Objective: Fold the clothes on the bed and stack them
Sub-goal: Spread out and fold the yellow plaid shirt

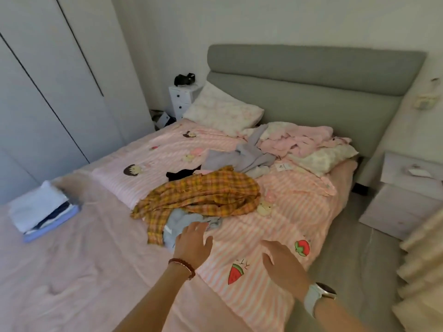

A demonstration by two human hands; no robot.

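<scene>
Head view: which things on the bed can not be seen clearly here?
- Light blue garment: mostly under the yellow plaid shirt and the left hand.
- Black garment: only an edge shows behind the plaid shirt.
- Folded stack: its far corner is smeared by blur.

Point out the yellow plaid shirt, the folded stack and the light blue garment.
yellow plaid shirt point(203, 195), head view, middle of the crumpled cloth
folded stack point(40, 209), head view, white top piece
light blue garment point(178, 222), head view, bunched middle
</scene>
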